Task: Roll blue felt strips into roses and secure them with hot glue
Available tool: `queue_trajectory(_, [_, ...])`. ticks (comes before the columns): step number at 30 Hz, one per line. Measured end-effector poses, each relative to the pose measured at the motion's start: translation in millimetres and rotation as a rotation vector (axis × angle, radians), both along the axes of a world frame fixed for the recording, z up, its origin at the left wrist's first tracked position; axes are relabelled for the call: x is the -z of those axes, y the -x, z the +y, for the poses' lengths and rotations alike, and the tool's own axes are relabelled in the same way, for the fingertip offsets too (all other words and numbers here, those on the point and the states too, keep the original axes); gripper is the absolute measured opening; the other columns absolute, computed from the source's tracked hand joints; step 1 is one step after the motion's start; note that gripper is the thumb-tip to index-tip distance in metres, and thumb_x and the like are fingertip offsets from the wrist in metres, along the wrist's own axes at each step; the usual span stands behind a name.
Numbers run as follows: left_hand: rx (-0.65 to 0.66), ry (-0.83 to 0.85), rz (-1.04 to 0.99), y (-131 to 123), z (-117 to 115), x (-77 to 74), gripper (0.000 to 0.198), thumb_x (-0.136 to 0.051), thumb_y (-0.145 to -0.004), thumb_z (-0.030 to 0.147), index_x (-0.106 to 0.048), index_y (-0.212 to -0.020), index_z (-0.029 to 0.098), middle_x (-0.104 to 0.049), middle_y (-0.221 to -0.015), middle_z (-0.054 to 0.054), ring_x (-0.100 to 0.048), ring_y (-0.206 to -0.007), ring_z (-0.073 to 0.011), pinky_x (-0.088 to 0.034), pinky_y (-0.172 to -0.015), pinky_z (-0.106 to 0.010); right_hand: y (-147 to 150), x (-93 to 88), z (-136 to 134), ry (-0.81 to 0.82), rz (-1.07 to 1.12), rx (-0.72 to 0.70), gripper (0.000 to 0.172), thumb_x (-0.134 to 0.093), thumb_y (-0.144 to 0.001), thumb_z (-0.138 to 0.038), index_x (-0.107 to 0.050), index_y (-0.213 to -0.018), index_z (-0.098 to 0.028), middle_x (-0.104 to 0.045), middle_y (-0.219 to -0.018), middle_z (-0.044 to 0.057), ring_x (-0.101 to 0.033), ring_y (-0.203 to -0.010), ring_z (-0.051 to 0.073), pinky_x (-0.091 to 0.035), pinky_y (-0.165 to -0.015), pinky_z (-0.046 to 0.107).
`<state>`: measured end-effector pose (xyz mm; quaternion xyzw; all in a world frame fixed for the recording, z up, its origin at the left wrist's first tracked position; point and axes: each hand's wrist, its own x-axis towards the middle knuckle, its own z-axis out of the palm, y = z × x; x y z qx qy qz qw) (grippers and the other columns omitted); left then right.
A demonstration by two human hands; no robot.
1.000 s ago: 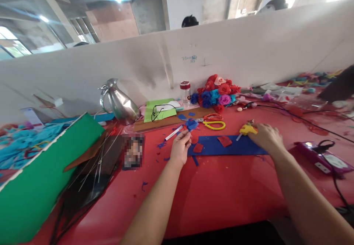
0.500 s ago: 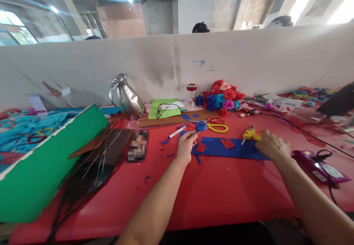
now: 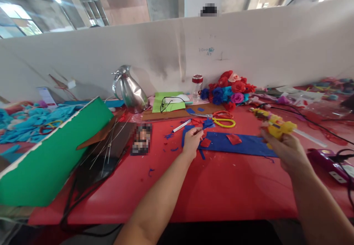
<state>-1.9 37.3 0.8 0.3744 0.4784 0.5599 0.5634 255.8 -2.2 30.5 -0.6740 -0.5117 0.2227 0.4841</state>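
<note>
My right hand [image 3: 293, 151] is wrapped round a yellow hot glue gun [image 3: 279, 129], raised over the right end of a strip of blue paper or felt [image 3: 246, 148]. The gun's front part is blurred by motion. A clear glue stick [image 3: 311, 138] sticks out of its back. At the strip's left end, my left hand [image 3: 193, 142] is closed, thumb and fingertips pinched together; what they hold, if anything, I cannot make out. Small red pieces [image 3: 233, 139] lie on the strip. Just beyond the fingertips sits a bunched blue scrap [image 3: 208, 123].
Yellow-handled scissors [image 3: 225, 122] and a white marker [image 3: 181, 125] lie behind the strip. Coloured paper flowers [image 3: 235, 88], a lidded jar [image 3: 197, 87] and a steel jug [image 3: 132, 92] line the wall. A green board [image 3: 58, 156] leans at left. A purple power strip [image 3: 328, 164] with cables is at right.
My right hand has closed round the glue gun and lifted it off the blue strip. My left hand stays pinched at the strip's left end. The camera view has shifted slightly.
</note>
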Motion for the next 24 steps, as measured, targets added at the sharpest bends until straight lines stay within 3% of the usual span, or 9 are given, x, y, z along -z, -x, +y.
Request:
queue_trajectory(3, [-0.019,-0.015,0.004,0.1,0.9,2.9,0.011,-0.065,-0.064,0.02,-0.068,-0.074,0.015,-0.055,-0.058,0.004,-0.044,-0.052,-0.0071,-0.036,-0.06,-0.023,28.3,-2.3,-15.9,0.009,0.127,-0.166,0.047,-0.069,-0.057,-0.067,-0.062,-0.073,-0.023,-0.066,-0.071,0.008,-0.058,-0.064,0.022,-0.047,-0.061,0.037])
queue_trajectory(6, [-0.037,-0.033,0.006,-0.1,1.6,5.4,0.013,-0.068,-0.063,0.022,-0.068,-0.073,0.015,-0.057,-0.06,0.003,-0.046,-0.054,-0.0076,-0.038,-0.061,-0.023,47.2,-0.2,-25.7,0.022,0.053,-0.265,0.041,-0.067,-0.062,-0.063,-0.061,-0.06,-0.022,-0.063,-0.06,0.005,-0.056,-0.059,0.02,-0.047,-0.059,0.034])
queue_trajectory(8, [-0.038,-0.049,0.021,-0.4,1.8,6.6,0.014,-0.069,-0.064,0.024,-0.069,-0.074,0.014,-0.059,-0.061,0.002,-0.047,-0.055,-0.0081,-0.039,-0.061,-0.023,54.6,3.1,-27.6,0.025,-0.002,-0.299,0.038,-0.065,-0.066,-0.06,-0.064,-0.063,-0.022,-0.061,-0.057,0.003,-0.054,-0.055,0.019,-0.045,-0.055,0.033])
queue_trajectory(11, [-0.051,-0.074,0.075,-0.8,2.6,8.2,0.014,-0.069,-0.065,0.024,-0.07,-0.075,0.015,-0.062,-0.063,0.001,-0.049,-0.056,-0.0097,-0.041,-0.061,-0.024,63.0,8.0,-25.6,0.001,-0.048,-0.345,0.034,-0.063,-0.07,-0.055,-0.07,-0.08,-0.023,-0.068,-0.07,0.005,-0.056,-0.059,0.02,-0.045,-0.055,0.033])
queue_trajectory(19, [-0.145,-0.375,0.384,3.1,1.7,7.8,0.013,-0.063,-0.07,0.012,-0.073,-0.072,0.02,-0.065,-0.077,-0.004,-0.058,-0.077,-0.0171,-0.044,-0.078,-0.029,70.9,23.5,-16.4,-0.027,-0.139,-0.373,0.03,-0.059,-0.074,-0.048,-0.07,-0.086,-0.023,-0.073,-0.088,0.008,-0.065,-0.081,0.027,-0.049,-0.076,0.039])
queue_trajectory(24, [-0.126,-0.473,0.481,2.3,-5.2,2.2,0.02,-0.059,-0.073,0.008,-0.073,-0.075,0.021,-0.063,-0.078,-0.004,-0.058,-0.075,-0.0172,-0.044,-0.076,-0.028,70.7,28.2,-15.4,-0.019,-0.115,-0.345,0.03,-0.06,-0.074,-0.048,-0.07,-0.085,-0.022,-0.073,-0.084,0.008,-0.065,-0.079,0.027,-0.05,-0.075,0.039])
